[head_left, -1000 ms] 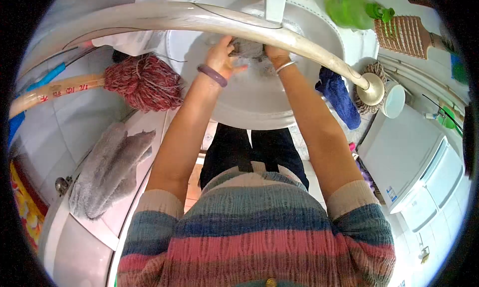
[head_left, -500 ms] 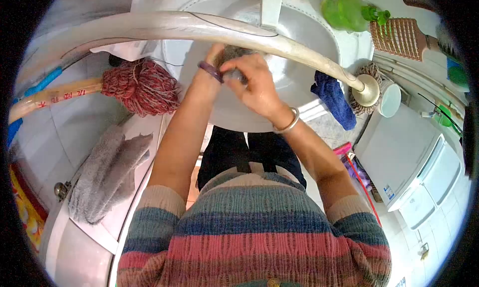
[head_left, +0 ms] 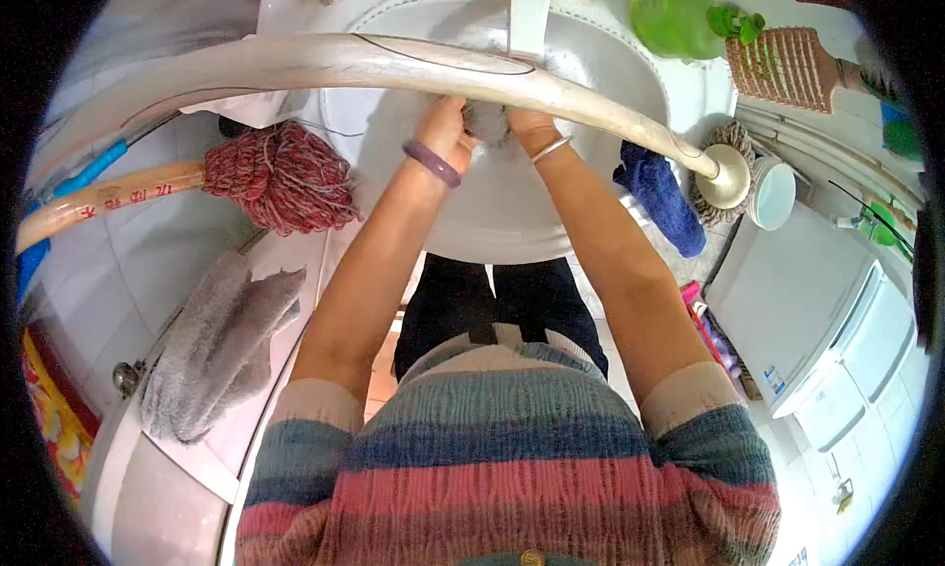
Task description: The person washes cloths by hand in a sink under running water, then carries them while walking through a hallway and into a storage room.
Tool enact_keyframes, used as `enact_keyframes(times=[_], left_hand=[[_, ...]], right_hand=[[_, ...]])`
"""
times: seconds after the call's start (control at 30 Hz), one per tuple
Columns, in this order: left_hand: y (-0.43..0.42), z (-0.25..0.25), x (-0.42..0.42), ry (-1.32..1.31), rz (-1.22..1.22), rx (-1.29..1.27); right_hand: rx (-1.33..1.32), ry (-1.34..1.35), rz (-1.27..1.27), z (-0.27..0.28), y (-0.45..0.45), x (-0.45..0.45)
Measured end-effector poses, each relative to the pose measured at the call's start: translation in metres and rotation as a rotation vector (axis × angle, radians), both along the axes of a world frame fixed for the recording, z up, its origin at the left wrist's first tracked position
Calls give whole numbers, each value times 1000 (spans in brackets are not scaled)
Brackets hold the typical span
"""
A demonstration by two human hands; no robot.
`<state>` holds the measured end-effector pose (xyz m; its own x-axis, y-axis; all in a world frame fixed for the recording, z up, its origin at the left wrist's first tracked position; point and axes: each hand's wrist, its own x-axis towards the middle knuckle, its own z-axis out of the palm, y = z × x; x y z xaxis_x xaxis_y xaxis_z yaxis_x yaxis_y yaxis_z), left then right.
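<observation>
You have two hands, two bracelets, one grey bundle, one sink, one tap, one blue cloth, one grey towel, two stringy mops.

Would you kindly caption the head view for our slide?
Fuzzy grey bundle between two bare hands, white oval basin beneath.

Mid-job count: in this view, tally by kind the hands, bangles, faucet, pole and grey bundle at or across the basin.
Hands: 2, left hand and right hand
Bangles: 2, purple bangle and white bangle
Faucet: 1
Pole: 1
Grey bundle: 1
Total: 7
</observation>
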<state>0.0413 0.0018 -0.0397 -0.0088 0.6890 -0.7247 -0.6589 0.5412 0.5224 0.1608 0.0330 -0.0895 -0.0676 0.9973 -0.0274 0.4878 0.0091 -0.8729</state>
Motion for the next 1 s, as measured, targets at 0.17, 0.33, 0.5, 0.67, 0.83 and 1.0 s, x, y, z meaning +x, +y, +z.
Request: enact_keyframes(times=[0.17, 0.33, 0.5, 0.67, 0.83, 1.0], left_hand=[[18, -6, -28, 492, -278, 148], [49, 66, -6, 1290, -245, 793], [74, 98, 5, 1626, -397, 1032], [57, 88, 11, 1556, -432, 948], [44, 85, 8, 1469, -246, 1017], [-5, 40, -1, 208, -459, -35]], right_hand=[[191, -437, 124, 2, 4, 22], [-351, -583, 371, 25, 13, 37], [-128, -493, 284, 2, -1, 37], [-120, -466, 137, 7, -3, 28], [31, -371, 246, 0, 5, 51], [154, -269, 214, 103, -23, 36]])
